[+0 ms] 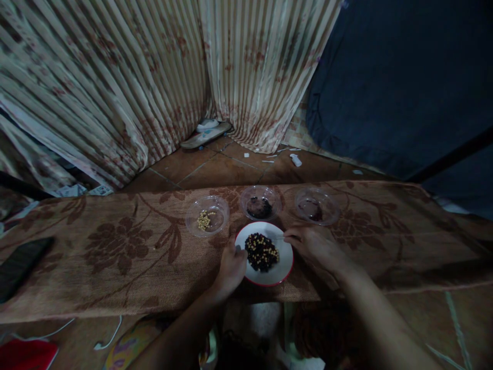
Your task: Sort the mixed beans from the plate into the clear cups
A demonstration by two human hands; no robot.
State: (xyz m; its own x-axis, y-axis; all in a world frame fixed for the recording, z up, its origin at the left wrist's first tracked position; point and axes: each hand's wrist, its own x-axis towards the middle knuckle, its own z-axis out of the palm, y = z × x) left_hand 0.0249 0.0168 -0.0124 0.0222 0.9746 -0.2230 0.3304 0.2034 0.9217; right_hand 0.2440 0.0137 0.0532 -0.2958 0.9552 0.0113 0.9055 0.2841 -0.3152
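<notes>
A white plate (284, 263) with a red rim sits near the front edge of the cloth-covered table, bearing a mixed heap of dark and yellowish beans (262, 252). My left hand (232, 264) grips the plate's left rim, thumb over the edge. From the right, my right hand (308, 241) is closed around a fork (277, 237), its tines reaching over the plate beside the heap. Behind stand three clear plastic bowls: the left bowl (221, 213) has yellow beans, the middle bowl (260, 191) dark ones, and the right bowl (329, 205) a few dark reddish ones.
A brown floral cloth (115, 277) covers the long narrow table. At its left end lies a black phone (23, 267). Beyond are striped curtains (154, 77), a slipper (206, 136) and litter on the tiled floor. A white earphone (100, 346) hangs at the front left.
</notes>
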